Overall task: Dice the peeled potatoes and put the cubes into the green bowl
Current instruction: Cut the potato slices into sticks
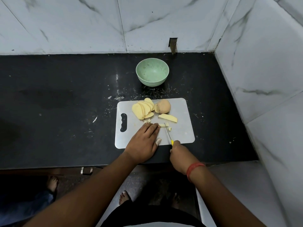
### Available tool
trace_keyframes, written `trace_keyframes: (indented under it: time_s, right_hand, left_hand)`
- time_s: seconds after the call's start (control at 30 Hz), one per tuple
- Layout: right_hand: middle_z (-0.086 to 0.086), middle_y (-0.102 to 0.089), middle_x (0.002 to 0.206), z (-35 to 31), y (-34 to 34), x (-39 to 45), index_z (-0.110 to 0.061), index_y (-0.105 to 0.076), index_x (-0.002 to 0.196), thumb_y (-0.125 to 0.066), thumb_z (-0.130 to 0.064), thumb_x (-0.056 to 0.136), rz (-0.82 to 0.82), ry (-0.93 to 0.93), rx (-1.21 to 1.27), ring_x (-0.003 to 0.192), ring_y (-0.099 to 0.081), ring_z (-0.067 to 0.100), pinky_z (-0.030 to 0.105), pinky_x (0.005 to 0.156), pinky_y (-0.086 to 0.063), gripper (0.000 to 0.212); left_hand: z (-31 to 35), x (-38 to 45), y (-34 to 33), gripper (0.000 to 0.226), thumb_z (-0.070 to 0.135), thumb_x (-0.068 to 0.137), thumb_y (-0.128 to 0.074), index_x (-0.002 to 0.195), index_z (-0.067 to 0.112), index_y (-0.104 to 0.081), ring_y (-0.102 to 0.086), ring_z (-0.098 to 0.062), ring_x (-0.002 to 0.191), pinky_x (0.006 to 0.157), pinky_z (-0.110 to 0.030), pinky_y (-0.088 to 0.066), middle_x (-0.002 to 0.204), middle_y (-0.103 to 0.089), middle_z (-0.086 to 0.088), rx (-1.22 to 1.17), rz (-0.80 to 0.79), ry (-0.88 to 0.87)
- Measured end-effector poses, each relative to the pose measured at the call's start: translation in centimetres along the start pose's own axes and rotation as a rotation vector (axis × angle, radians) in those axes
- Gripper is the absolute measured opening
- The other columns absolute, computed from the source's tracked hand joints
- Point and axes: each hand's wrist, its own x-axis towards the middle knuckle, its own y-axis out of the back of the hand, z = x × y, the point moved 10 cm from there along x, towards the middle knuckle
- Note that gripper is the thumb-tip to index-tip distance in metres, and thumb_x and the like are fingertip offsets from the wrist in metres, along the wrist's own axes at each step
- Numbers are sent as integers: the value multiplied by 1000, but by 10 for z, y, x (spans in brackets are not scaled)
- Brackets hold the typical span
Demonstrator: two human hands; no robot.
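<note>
- A white cutting board [183, 128] lies on a black counter [57, 112], with its handle hole on the left.
- At the back of the board sits a fan of potato slices [142, 109], leaning on each other.
- Just to the right of the slices is a whole potato [164, 106]. It touches them.
- In front of that potato lies a long potato strip [168, 118].
- A few small potato cubes [166, 125] sit near the middle of the board, by the knife tip.
- One more small piece [149, 120] sits just in front of the slices.
- The left hand [144, 141] lies flat on the board, palm down. Its fingers are held close together and point away from the person. It is not gripping anything that I can see, but bits of potato may be hidden under the fingertips.
- The right hand [178, 151] is closed around the yellow handle of a knife [168, 134].
- The thin blade points forward and its tip is down among the cubes.
- A red band [194, 168] is on the right wrist.
- The green bowl [152, 74] stands on the counter behind the board, well apart from the hands. It looks empty.
- White tiled walls [98, 22] stand behind the counter and to the right.
- White specks are scattered on the counter near the board.
</note>
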Motion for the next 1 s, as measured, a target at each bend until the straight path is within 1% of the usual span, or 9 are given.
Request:
trace_keyframes:
  time_s: [0.1,0.2,0.27,0.33,0.53,0.6,0.7,0.83,1.0]
  right_hand:
    - [8,-57,93,9,-6,-11,1,-36,129,-39,-9,99,-20,-10,6,74,-55,17,29,68,-39,31]
    - [6,-56,96,5,2,-16,-5,-38,119,-40,-9,100,3,22,69,62,-42,5,25,60,-36,20]
    - [13,-59,107,-6,8,-13,-6,-39,115,-40,-10,100,26,65,81,65,-44,10,25,56,-33,16]
    - [16,-59,108,-14,8,-6,-4,-39,118,-41,-11,100,24,70,60,72,-48,18,28,63,-36,19]
    - [8,-52,85,-9,-7,-4,2,-37,126,-40,-9,99,5,44,-30,74,-57,22,24,54,-33,29]
    - [13,-59,99,-6,-10,-11,0,-37,127,-39,-11,100,-15,57,2,83,-60,25,25,64,-40,29]
    - [12,-59,101,-11,0,-18,-3,-40,116,-40,-11,100,28,100,49,70,-51,16,23,52,-33,17]
    - [10,-52,92,-24,6,-13,-7,-37,106,-40,-12,100,46,119,46,69,-48,20,30,54,-32,8]
    - [11,-57,91,-25,-6,1,2,-37,123,-41,-9,99,-1,54,-55,64,-46,16,27,55,-33,26]
  left_hand:
    - [1,0,1,53,35,107,-45,143,-2,-54,-48,-33,131,120,-43,-32,144,-54,-16,7,5,-4]
    - [1,-1,3,53,35,107,-47,143,-3,-55,-48,-33,132,120,-42,-32,145,-54,-16,13,12,-7]
    - [1,-2,3,53,35,107,-47,143,-3,-55,-47,-33,133,120,-43,-32,145,-54,-17,3,20,-7]
    - [0,-3,2,52,34,107,-46,142,-4,-55,-47,-34,134,120,-43,-33,145,-54,-17,-12,21,-6]
    - [-2,-4,-2,52,34,108,-44,143,-4,-54,-47,-35,135,122,-44,-31,145,-54,-18,-20,4,6]
    - [-2,-4,-3,54,35,108,-43,145,-3,-52,-46,-35,137,122,-44,-29,147,-52,-18,-15,0,1]
    - [-3,-6,-1,57,39,108,-43,149,-1,-47,-40,-34,143,124,-46,-27,153,-45,-18,26,2,20]
    - [-8,-13,2,61,44,108,-40,148,0,-49,-37,-32,147,125,-48,-24,153,-47,-17,68,1,69]
    - [-11,-12,-4,58,43,107,-43,147,2,-52,-38,-32,146,124,-48,-26,150,-51,-15,62,-29,86]
